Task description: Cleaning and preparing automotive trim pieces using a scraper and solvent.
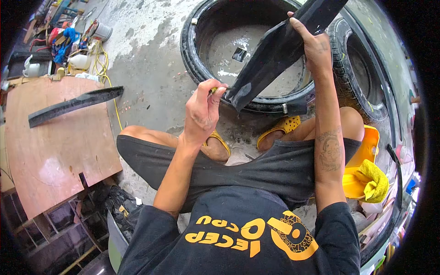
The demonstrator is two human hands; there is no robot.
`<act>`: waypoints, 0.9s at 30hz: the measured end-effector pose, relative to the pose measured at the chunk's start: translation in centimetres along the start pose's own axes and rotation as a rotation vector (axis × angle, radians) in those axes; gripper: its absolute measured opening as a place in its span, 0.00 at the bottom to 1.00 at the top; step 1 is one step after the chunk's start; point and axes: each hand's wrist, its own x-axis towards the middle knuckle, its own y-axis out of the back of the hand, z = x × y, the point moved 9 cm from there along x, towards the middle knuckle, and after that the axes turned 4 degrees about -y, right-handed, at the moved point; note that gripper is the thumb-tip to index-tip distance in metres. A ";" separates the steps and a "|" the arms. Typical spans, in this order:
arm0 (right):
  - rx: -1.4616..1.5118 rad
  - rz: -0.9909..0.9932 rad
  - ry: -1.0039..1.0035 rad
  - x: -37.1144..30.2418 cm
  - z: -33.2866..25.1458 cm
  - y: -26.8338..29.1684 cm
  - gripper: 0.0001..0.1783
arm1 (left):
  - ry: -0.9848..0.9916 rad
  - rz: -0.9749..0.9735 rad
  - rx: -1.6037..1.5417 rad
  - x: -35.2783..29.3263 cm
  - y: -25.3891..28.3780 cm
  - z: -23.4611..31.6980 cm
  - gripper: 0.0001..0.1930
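A long, wet-looking black panel (270, 62), perhaps a trim piece, slants over a round black tub (188, 50). My right hand (317, 48) grips it toward the upper end, thumb lying across its surface. At the panel's lower end, my left hand (201, 110) is closed in a pinch around a small tool with a yellowish handle (213, 90). Its thin dark tip reaches the panel's end; whether it touches cannot be made out. A small dark rectangular piece (239, 54) lies inside the tub, among wet patches.
A tyre (362, 68) lies right of the tub. Beside my right knee sits a yellow container (360, 172) with a yellow cloth (373, 181). At left, a curved black strip (75, 105) rests on a plywood board (59, 160). A yellow cord (110, 85) crosses the floor near bottles.
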 end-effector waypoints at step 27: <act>-0.016 -0.002 0.072 0.2 -0.8 -0.6 0.18 | 0.214 -0.075 -0.030 -1.4 -1.5 -4.0 0.07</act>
